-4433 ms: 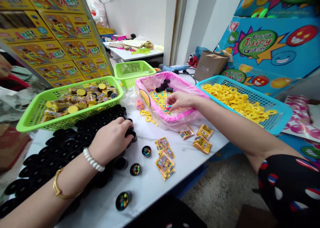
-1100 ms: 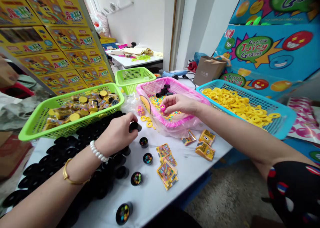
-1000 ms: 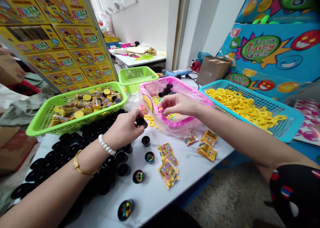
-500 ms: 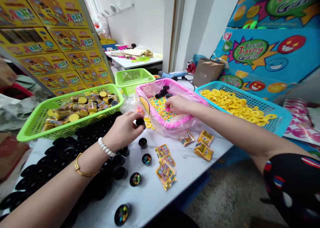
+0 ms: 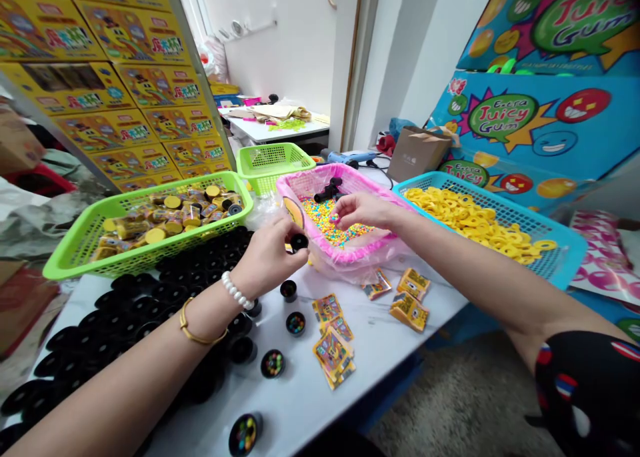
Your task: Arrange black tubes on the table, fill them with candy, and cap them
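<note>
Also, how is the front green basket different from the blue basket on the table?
The front green basket holds small lidded tubs; the blue basket holds loose yellow rings. The green one is on the left, the blue one on the right. Both are plastic mesh baskets.

We've raised a black canister (image 5: 299,242) in our left hand (image 5: 267,255) from the pile (image 5: 150,297) to the corner of the pink-lined tray (image 5: 300,185).

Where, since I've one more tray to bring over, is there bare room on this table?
The bare marble tabletop is free in front of the stacked gum sachets, right of the lowest filled tub, with a narrower patch right of the loose sachets. The left is crowded: black tubs pack up to the green basket.
</note>
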Tool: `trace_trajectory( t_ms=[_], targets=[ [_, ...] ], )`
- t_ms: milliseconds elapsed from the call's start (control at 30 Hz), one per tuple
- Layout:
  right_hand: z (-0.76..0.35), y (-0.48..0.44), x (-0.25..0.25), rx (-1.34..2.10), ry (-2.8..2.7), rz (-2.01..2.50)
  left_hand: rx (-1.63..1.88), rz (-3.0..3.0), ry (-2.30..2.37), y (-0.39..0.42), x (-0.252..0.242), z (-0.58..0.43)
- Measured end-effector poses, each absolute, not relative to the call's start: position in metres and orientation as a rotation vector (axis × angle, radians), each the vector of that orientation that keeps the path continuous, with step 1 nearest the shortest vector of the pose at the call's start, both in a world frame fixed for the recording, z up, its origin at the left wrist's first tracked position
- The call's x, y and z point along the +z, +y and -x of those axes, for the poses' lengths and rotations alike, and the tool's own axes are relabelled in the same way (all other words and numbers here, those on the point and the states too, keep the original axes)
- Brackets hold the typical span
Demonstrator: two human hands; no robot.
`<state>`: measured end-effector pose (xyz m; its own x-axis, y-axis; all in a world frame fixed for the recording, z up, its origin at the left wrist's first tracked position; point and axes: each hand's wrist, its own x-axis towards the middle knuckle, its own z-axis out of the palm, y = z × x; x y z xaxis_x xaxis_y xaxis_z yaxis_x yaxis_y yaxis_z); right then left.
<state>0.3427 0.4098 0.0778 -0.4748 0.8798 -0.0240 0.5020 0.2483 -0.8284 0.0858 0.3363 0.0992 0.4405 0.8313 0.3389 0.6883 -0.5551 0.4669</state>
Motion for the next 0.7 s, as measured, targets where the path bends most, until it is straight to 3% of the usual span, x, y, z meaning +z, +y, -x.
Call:
trace_trajectory(
  t_ms=[233,533,700],
  targets=[
    [-0.319,0.381,0.1,1.253,-2.0,1.021,0.748,-2.365,1.252,0.336,0.095,-0.1],
    [-0.291,0.351,0.107,-0.109,-2.562,0.814,0.741,-2.324,1.266,0.332,0.092,-0.097],
    [-0.287,0.347,0.103,-0.534,-2.633,0.521,0.762,-2.298,1.256,0.332,0.088,-0.095]
  ],
)
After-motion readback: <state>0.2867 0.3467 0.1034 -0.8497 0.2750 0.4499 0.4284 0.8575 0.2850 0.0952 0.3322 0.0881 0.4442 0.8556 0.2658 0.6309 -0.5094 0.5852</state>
